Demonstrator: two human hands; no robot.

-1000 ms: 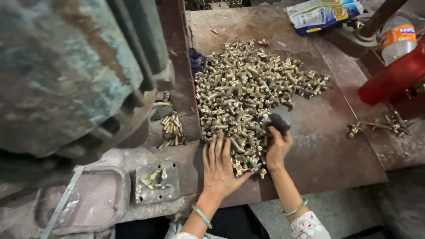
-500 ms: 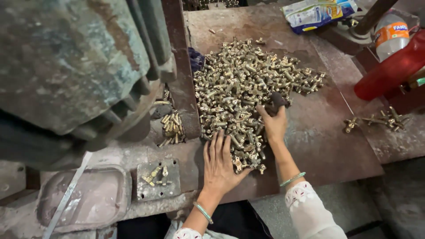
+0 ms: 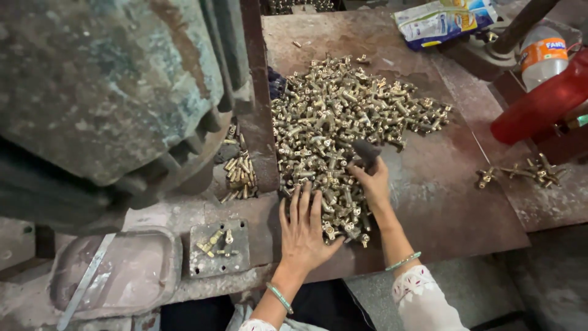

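L hand [image 3: 303, 230] flat; R hand [image 3: 372, 178] gripping.

Right hand [image 3: 372, 182]: fingers wrapped over a dark object [image 3: 365, 151], its shape unclear. Left hand's [image 3: 302, 232] fingertips buried in the brass fittings [image 3: 334, 116]. Red container [image 3: 539, 104], bottle [image 3: 541, 56] and blue packet [image 3: 442, 19] cut off by the edge.

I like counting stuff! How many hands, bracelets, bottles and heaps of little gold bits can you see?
Hands: 2, the left hand flat on the big heap, the right hand holding a dark lump.
Bracelets: 2, a green bracelet and a thin bracelet.
Bottles: 1, the bottle.
Heaps of gold bits: 3, the big heap, a side heap, a far heap.
Total: 8.
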